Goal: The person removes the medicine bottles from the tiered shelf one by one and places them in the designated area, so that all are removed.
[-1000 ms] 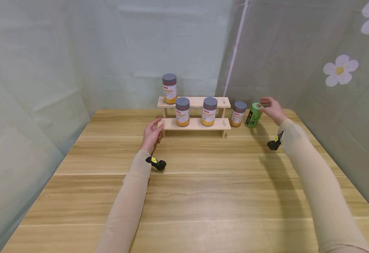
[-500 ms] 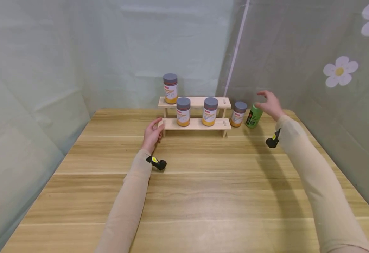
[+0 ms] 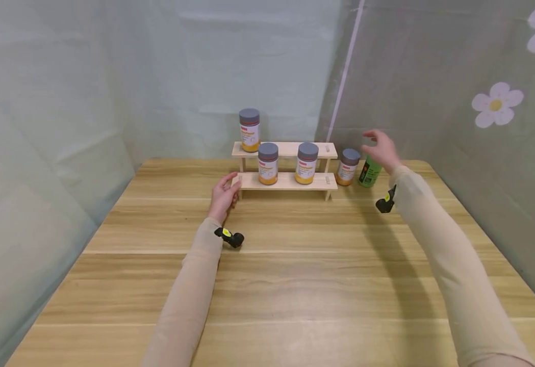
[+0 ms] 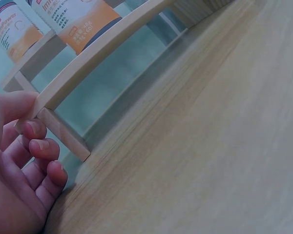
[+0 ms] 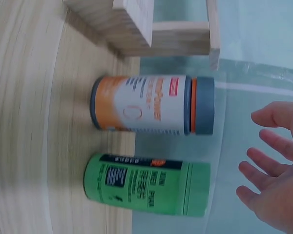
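Note:
My left hand (image 3: 223, 198) grips the left end of the lower board of a two-step wooden rack (image 3: 287, 179). In the left wrist view its thumb lies on the board end and the fingers curl below, beside a rack leg (image 4: 66, 134). My right hand (image 3: 382, 151) hovers with parted, bent fingers near the tops of a green bottle (image 3: 370, 173) and a grey-lidded supplement jar (image 3: 347, 171). Both stand upright on the table, right of the rack. The right wrist view shows a gap between the fingertips (image 5: 261, 118) and the jar's lid (image 5: 204, 106).
Two matching jars (image 3: 268, 165) (image 3: 306, 165) stand on the rack's lower step. Another jar (image 3: 250, 133) is at the left of the upper step. A pale curtain (image 3: 194, 76) hangs behind the wooden table (image 3: 267, 285), and a flowered one (image 3: 460, 153) along its right side.
My right hand has lifted off the green bottle's top and moved left toward the grey-lidded jar. The left hand keeps its grip on the rack. The whole view has shifted slightly.

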A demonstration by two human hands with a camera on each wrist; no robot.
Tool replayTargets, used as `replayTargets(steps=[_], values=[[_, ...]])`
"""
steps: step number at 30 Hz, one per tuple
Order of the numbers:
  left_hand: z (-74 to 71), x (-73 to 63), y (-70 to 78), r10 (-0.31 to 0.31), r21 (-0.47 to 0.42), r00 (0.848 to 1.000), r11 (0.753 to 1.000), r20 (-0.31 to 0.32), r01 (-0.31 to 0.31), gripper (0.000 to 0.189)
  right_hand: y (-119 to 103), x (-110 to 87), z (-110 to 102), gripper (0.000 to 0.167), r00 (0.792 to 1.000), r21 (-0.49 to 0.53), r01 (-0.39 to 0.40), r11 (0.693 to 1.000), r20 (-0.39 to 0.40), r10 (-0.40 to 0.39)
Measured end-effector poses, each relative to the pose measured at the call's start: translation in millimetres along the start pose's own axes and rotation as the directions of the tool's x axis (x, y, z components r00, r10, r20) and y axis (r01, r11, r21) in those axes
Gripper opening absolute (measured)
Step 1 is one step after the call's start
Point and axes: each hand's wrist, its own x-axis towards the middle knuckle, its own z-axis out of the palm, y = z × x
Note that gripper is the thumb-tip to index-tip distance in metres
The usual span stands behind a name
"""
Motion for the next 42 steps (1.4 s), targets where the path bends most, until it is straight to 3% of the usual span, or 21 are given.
replayTargets(steps=[16, 28, 35, 42], values=[[0.5, 0.1, 1.6, -0.016, 0.012, 1.0, 1.0, -0.005, 0.016, 0.042, -30, 14.9, 28, 0.048, 0.998, 0.081, 0.027, 0.996, -0.056, -0.023], [-1.3, -1.0, 3.8, -0.049, 0.001, 0.999, 0.999, -0.002, 0.049, 0.042, -52, 26.0, 50, 0.047, 0.993, 0.211, 0.09, 0.973, -0.089, -0.073], [-4.9, 0.8, 5.9, -0.087, -0.012, 0.996, 0.996, 0.009, 0.087, 0.045, -66, 27.2, 59, 0.049, 0.996, 0.31, 0.068, 0.948, -0.079, -0.045], [-1.2, -0.5, 3.5, -0.05, 0.008, 0.999, 0.999, 0.005, 0.05, 0.044, -83, 28.8, 68, 0.052, 0.999, 0.367, 0.042, 0.929, -0.032, -0.032]])
